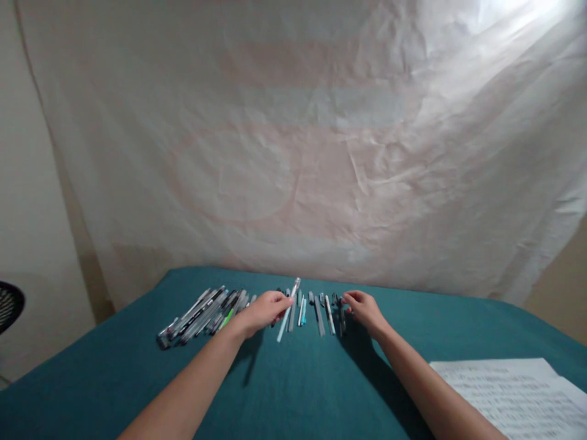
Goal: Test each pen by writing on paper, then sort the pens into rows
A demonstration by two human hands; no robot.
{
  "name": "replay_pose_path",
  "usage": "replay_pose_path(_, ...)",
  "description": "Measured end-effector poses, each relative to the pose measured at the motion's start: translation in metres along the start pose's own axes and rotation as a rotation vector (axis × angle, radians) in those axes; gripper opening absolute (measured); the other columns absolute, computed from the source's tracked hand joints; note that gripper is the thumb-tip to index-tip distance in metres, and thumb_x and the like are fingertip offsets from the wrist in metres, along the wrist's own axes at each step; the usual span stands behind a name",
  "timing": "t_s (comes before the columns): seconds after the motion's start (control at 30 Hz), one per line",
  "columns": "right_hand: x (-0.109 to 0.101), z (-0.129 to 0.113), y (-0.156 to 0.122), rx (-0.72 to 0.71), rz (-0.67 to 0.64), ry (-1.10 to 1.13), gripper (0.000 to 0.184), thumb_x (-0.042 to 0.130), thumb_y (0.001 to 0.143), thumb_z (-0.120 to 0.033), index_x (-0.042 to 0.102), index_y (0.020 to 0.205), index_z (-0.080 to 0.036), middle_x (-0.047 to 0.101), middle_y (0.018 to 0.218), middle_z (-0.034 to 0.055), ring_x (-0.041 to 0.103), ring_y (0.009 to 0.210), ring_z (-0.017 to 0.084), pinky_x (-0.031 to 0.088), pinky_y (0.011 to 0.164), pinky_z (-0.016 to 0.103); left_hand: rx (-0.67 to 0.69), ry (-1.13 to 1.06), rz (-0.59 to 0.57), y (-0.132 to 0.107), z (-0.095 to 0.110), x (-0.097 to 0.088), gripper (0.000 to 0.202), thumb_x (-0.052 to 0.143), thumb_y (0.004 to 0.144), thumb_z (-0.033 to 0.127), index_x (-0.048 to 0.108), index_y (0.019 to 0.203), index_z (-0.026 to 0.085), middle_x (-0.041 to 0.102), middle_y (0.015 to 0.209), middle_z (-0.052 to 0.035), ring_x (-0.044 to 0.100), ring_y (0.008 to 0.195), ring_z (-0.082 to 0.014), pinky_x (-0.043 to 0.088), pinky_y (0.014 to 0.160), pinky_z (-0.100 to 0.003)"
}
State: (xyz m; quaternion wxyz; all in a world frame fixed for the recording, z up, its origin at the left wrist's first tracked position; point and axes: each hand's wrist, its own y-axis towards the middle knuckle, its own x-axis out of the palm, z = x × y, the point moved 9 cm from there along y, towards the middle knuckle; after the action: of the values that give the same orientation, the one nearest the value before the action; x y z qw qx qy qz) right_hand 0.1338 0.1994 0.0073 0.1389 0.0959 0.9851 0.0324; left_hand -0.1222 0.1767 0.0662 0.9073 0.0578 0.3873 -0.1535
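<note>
My left hand (265,310) pinches a pale blue pen (285,324) with a clear cap end, tilted and raised over the cloth. Under and beside it lie several more pens in a loose row, among them a bright blue pen (304,311), a grey pen (319,316) and a white-and-dark pen (329,315). At the row's right end, the fingers of my right hand (362,307) are closed at the upper part of a dark pen (342,319). A large heap of pens (202,318) lies left of my left hand, partly hidden by it.
A teal cloth (293,391) covers the table. Sheets of paper with handwriting (504,391) lie at the near right. Behind the table hangs a pale, wrinkled sheet (293,153). A black mesh object (10,305) shows at the left edge.
</note>
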Motion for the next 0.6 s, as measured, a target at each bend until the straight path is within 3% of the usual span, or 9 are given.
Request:
replay_pose_path(0.1, 0.022, -0.024, -0.016, 0.0, -0.15, 0.116, 0.034, 0.051, 0.073, -0.046, 0.062, 0.084, -0.015, 0.063, 0.081, 0.0061, 0.053, 0.055, 0.009, 0.038, 0.044, 0.018, 0.085, -0.575, -0.206, -0.014, 0.033, 0.04, 0.039, 0.045, 0.074, 0.053, 0.052, 0.071, 0.015, 0.05, 0.06, 0.0022, 0.042, 0.051, -0.0074, 0.031, 0.05, -0.018)
replay_pose_path(0.27, 0.068, -0.058, -0.051, 0.061, -0.529, 0.506, 0.037, 0.055, 0.072, -0.048, 0.062, 0.083, -0.014, 0.061, 0.076, 0.004, 0.052, 0.058, 0.008, 0.037, 0.047, 0.017, -0.005, -0.999, -0.295, -0.025, 0.043, 0.082, 0.034, 0.05, 0.073, 0.049, 0.05, 0.076, 0.014, 0.049, 0.065, 0.0017, 0.043, 0.055, -0.0071, 0.032, 0.054, -0.019)
replay_pose_path(0.47, 0.081, -0.06, -0.059, 0.057, -0.495, 0.571, 0.029, 0.065, 0.065, -0.04, 0.063, 0.077, -0.013, 0.061, 0.072, 0.0031, 0.053, 0.061, 0.009, 0.039, 0.054, 0.018, -0.04, -1.107, -0.2, -0.023, 0.034, 0.098, 0.035, 0.052, 0.073, 0.049, 0.049, 0.078, 0.014, 0.047, 0.062, 0.003, 0.04, 0.053, -0.0061, 0.029, 0.052, -0.019)
replay_pose_path(0.6, 0.087, -0.05, -0.059, 0.124, -0.446, 0.614, 0.03, 0.064, 0.067, -0.037, 0.062, 0.086, -0.014, 0.063, 0.076, 0.0046, 0.055, 0.062, 0.01, 0.042, 0.056, 0.02, -0.077, -1.152, -0.128, -0.025, 0.027, 0.107, 0.035, 0.053, 0.072, 0.049, 0.048, 0.076, 0.014, 0.045, 0.061, 0.0038, 0.041, 0.053, -0.0061, 0.03, 0.052, -0.019)
